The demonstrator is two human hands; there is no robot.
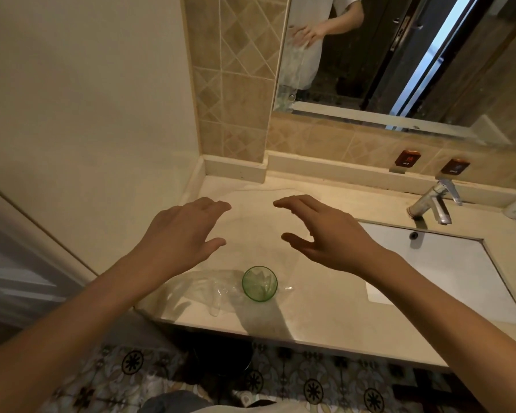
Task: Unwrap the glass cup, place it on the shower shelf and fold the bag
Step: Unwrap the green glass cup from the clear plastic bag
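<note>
Both hands hover above a cream countertop (325, 317), palms down and holding nothing. Left hand (179, 234): fingers extended and slightly spread, thumb angled inward. Right hand (328, 234): fingers curved forward, thumb apart from them, mirroring the left across a bare gap of counter. Nearer the front edge, below and between the two hands, stands a green-tinted glass cup (259, 283), seen from above, its round rim uppermost. Clear plastic bag (203, 289): crumpled and spread flat on the counter, extending left from the cup, with a small part showing at the cup's right side; whether any of it lies under the cup cannot be told. To the right, a white rectangular sink (459, 272) is set into the counter, with a chrome faucet (432, 204) behind it. On the back wall hangs a mirror (399, 55), beside beige diagonal tiles (239, 84). Patterned floor tiles (310, 383) show below the counter edge.
</note>
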